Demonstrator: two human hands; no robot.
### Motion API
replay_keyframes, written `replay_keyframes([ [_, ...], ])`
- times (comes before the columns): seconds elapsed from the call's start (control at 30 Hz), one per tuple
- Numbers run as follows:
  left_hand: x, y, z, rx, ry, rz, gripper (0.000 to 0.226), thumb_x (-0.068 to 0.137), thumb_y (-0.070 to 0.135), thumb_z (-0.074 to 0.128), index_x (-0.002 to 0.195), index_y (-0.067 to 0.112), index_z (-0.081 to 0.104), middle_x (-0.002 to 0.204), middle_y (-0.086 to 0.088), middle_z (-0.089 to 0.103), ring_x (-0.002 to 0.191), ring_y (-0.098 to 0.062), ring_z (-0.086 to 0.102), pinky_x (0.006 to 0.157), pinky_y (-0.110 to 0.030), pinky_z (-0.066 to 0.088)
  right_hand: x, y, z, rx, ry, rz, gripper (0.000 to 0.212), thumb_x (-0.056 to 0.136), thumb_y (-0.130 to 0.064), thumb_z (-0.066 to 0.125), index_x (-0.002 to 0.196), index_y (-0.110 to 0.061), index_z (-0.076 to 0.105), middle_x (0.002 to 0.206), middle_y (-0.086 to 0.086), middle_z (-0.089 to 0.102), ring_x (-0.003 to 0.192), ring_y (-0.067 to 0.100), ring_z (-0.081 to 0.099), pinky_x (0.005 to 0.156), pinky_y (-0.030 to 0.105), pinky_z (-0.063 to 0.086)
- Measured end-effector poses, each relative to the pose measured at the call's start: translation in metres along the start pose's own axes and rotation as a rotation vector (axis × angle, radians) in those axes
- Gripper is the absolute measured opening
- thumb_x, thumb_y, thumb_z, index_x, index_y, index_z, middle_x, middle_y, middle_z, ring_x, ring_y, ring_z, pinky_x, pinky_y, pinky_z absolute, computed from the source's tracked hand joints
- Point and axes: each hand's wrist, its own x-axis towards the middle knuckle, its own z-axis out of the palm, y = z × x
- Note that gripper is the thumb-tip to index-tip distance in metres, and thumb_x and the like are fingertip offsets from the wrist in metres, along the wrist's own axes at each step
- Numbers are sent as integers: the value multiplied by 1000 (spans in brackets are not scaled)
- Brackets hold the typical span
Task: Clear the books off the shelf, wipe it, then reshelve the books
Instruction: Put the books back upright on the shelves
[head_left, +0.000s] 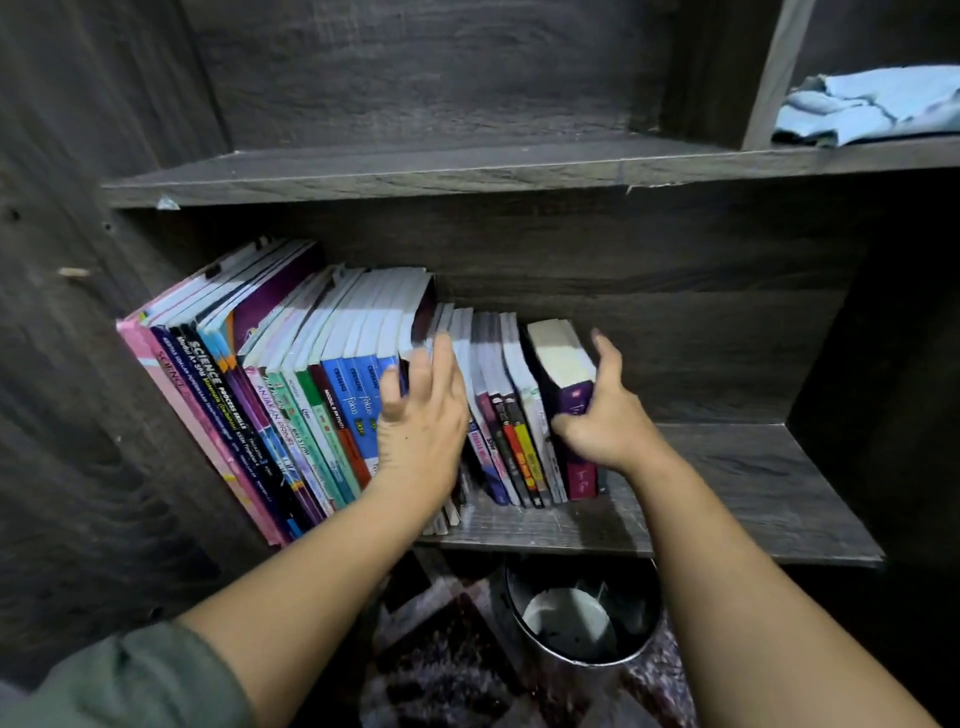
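Right hand (597, 415) grips the thick purple paperback (563, 358), upright at the row's three o'clock end on the dark wood-grain shelf (753, 493), spine toward six o'clock. Left hand (421, 415), at nine o'clock, presses flat-fingered against the blue-spined books (358, 395).

**Dark wood-grain cabinet above a patterned rug**

You face a dark grey wood-grain shelving unit (467, 104), and its back panel fills most of your view. Its upper board (415, 174) runs the full width, chipped along the front edge toward the right. A paler vertical divider (776, 73) stands on that board. The lower board (727, 499) is scuffed and catches a dull sheen. A tall side panel (62, 364) closes off the left. On the floor below lie a dark patterned shaggy rug (447, 670) and a round shiny metal bin (587, 618), just under the lower board. The light is dim.
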Motion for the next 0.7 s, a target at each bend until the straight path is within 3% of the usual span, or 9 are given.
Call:
replay_keyframes([
  [0.07, -2, 8, -1, 16, -3, -36, 94, 59, 28, 49, 149, 15, 28, 150, -7, 24, 131, -26, 21, 95, -43, 14, 2, 1, 6, -22, -20, 25, 114, 75, -18, 76, 150, -41, -7, 121, 13, 61, 103, 26, 61, 97, 35, 45],
  [0.13, -3, 10, -3, -22, 8, -73, 92, 66, 24, 46, 152, 12, 17, 148, -3, 32, 137, -23, 27, 99, -46, 11, 6, 1, 9, -11, -22, 36, 112, 76, -18, 78, 152, -37, -1, 122, 10, 61, 94, 19, 58, 93, 27, 42],
  [0.2, -4, 11, -2, -72, 9, -63, 88, 77, 31, 55, 152, 12, 14, 152, -3, 29, 143, -22, 22, 102, -50, 5, 11, 4, 9, 19, -19, 56, 106, 76, -19, 79, 153, -35, 7, 126, 8, 60, 95, 17, 57, 92, 25, 40],
  [0.27, -4, 10, -2, -176, -10, -25, 83, 86, 40, 50, 152, 11, 10, 157, -4, 19, 147, -24, 11, 104, -53, -1, 15, 7, 9, 86, 21, 75, 105, 73, -21, 83, 151, -37, 14, 131, 7, 57, 110, 21, 57, 101, 31, 41],
  [0.37, -1, 8, -9, -303, -13, -34, 81, 86, 48, 45, 152, 10, 16, 157, -4, 20, 146, -26, 6, 107, -53, -2, 16, 11, 12, 259, 51, 90, 101, 72, -23, 84, 149, -39, 21, 128, 11, 57, 115, 24, 57, 100, 46, 48],
  [0.5, -2, 12, -16, -548, -42, -70, 76, 84, 39, 50, 150, 11, 24, 156, -2, 21, 146, -23, 1, 112, -57, -6, 12, 19, 5, 485, -5, 112, 84, 81, -12, 76, 148, -32, 29, 130, 12, 56, 112, 23, 59, 89, 41, 52],
  [0.6, -6, 12, -20, -713, 4, -129, 70, 82, 31, 54, 147, 12, 35, 155, -1, 24, 147, -18, 2, 113, -55, -13, 8, 18, 5, 302, -65, 23, 73, 84, -7, 71, 145, -27, 37, 130, 5, 57, 109, 15, 56, 92, 37, 50],
  [0.7, -10, 12, -14, -811, 78, -172, 59, 87, 25, 56, 143, 10, 43, 150, 0, 37, 146, -15, 10, 111, -45, -21, 6, 11, 10, 104, -79, -17, 78, 84, -12, 71, 148, -27, 29, 123, -3, 60, 101, 11, 57, 95, 34, 47],
])
